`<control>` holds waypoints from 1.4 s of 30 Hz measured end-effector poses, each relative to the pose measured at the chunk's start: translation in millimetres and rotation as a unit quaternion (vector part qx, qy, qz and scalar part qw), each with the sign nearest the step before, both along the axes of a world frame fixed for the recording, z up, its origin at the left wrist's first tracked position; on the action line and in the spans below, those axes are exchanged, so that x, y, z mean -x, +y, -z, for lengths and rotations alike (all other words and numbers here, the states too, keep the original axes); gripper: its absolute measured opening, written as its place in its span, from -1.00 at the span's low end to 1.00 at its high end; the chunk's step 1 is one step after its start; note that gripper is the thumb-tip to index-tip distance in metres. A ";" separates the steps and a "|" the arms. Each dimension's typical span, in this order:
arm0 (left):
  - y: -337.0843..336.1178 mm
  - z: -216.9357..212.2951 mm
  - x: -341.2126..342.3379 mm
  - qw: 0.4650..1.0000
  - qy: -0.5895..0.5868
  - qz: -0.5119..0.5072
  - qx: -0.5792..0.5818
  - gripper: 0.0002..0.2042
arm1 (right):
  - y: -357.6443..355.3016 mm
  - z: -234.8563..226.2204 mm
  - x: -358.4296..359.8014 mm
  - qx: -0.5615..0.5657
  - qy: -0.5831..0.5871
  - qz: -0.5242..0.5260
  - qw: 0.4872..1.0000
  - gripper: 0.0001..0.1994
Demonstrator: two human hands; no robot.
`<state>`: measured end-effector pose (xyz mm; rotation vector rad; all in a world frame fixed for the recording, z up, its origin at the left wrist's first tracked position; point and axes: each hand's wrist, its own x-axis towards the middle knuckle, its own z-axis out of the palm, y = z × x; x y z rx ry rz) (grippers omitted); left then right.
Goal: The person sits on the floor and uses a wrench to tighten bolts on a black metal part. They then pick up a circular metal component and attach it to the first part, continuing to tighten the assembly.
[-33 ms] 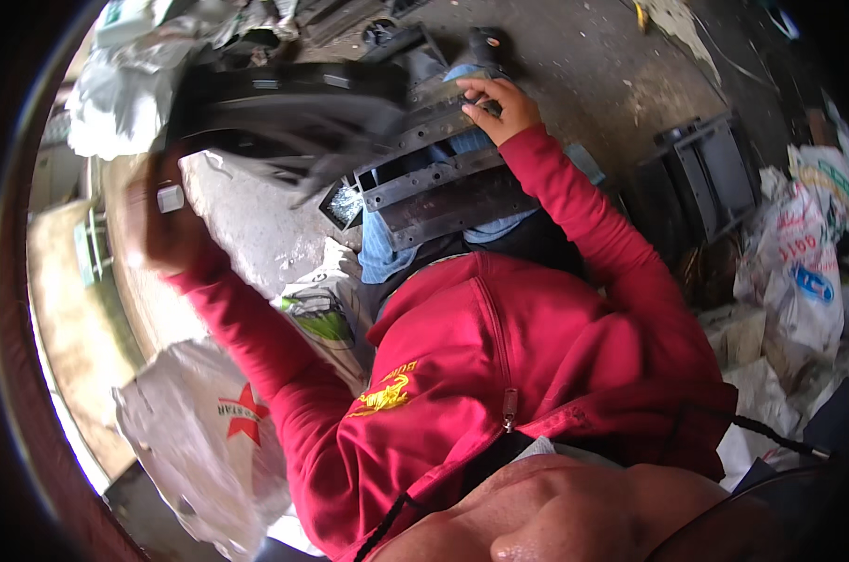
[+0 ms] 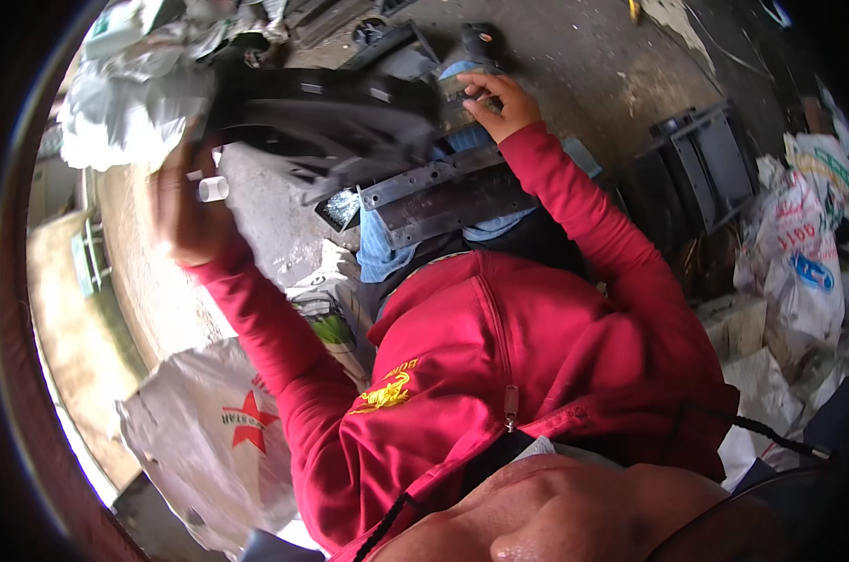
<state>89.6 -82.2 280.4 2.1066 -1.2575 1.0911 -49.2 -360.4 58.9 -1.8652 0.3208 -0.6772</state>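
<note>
My left hand (image 2: 195, 206), smeared by motion, grips the left end of a large black moulded plastic panel (image 2: 321, 117). The panel is blurred and hangs in the air beyond my lap. Close to that hand shows a small whitish cylinder-like piece (image 2: 214, 189); what it is attached to I cannot tell. My right hand (image 2: 506, 105) is raised near the panel's right end, its fingers curled around a small dark thing that is too small to name. Across my thighs lies a long black bar with holes along its edge (image 2: 452, 197), partly covered by the panel.
An open box of small shiny pieces (image 2: 340, 208) stands left of my lap. Black plastic parts (image 2: 705, 173) are stacked at the right. White plastic bags lie at the right (image 2: 799, 253), far left (image 2: 129, 112) and near left (image 2: 209, 431). More dark parts (image 2: 396, 51) rest on the floor ahead.
My left hand and the black panel have moved to the right, so the panel covers more of the bar on my lap. My right hand has hardly moved.
</note>
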 end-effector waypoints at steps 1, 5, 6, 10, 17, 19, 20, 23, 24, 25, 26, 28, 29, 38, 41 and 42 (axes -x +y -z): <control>-11.1 32.4 0.4 0.996 0.088 -0.014 -0.004 -0.66 | -3.6 5.7 6.9 -0.008 -0.015 0.027 0.999 -0.69; -53.2 70.5 18.7 0.993 -0.009 0.104 -0.053 -0.64 | -3.2 11.0 28.1 -0.207 -0.050 0.014 0.977 -0.61; -57.3 74.1 29.3 0.993 0.001 0.109 -0.042 -0.63 | -2.7 -4.2 37.0 -0.200 -0.053 -0.014 0.978 -0.55; -70.8 81.7 58.6 0.986 0.075 0.150 -0.011 -0.59 | -33.5 -15.1 47.9 0.087 -0.040 -0.173 0.980 -0.02; -52.8 73.1 64.1 0.948 0.214 0.228 0.052 -0.58 | -42.9 -16.3 34.4 0.157 0.087 -0.241 0.954 -0.02; -16.6 73.3 37.7 0.964 0.252 0.073 0.050 -0.43 | -49.7 -12.9 32.5 0.219 0.093 -0.243 0.940 -0.03; 6.3 85.0 15.1 0.939 0.338 0.063 0.007 -0.40 | -53.4 -8.8 32.6 0.213 0.111 -0.244 0.940 -0.03; 43.2 172.6 -31.6 0.913 0.379 0.132 -0.073 -0.14 | -56.3 -8.4 21.3 0.243 0.089 -0.288 0.922 -0.04; 38.3 184.3 -25.0 0.896 0.405 0.161 -0.090 -0.06 | -60.5 -6.0 22.1 0.269 0.077 -0.295 0.914 -0.05; 31.4 195.4 -17.3 0.876 0.430 0.191 -0.106 0.02 | -63.0 -3.5 20.8 0.295 0.064 -0.302 0.904 -0.05; 24.8 193.6 -5.7 0.876 0.424 0.191 -0.128 0.05 | -62.8 -7.6 22.4 0.280 0.096 -0.310 0.904 -0.07; 20.7 206.3 1.5 0.880 0.413 0.201 -0.124 0.12 | -61.9 -4.8 23.9 0.282 0.125 -0.312 0.899 -0.09; 19.9 206.1 6.2 0.880 0.412 0.192 -0.137 0.16 | -61.6 -1.6 23.3 0.296 0.122 -0.309 0.896 -0.09; 17.0 220.3 -4.2 0.880 0.399 0.198 -0.164 0.04 | -47.4 -11.3 33.1 0.264 0.105 -0.288 0.915 -0.07; 16.9 228.9 -4.2 0.897 0.363 0.210 -0.138 0.04 | -50.1 -6.8 40.1 0.303 0.087 -0.267 0.911 -0.06; 16.8 229.3 -3.8 0.904 0.348 0.212 -0.132 0.03 | -48.6 -8.7 39.7 0.305 0.092 -0.269 0.909 -0.06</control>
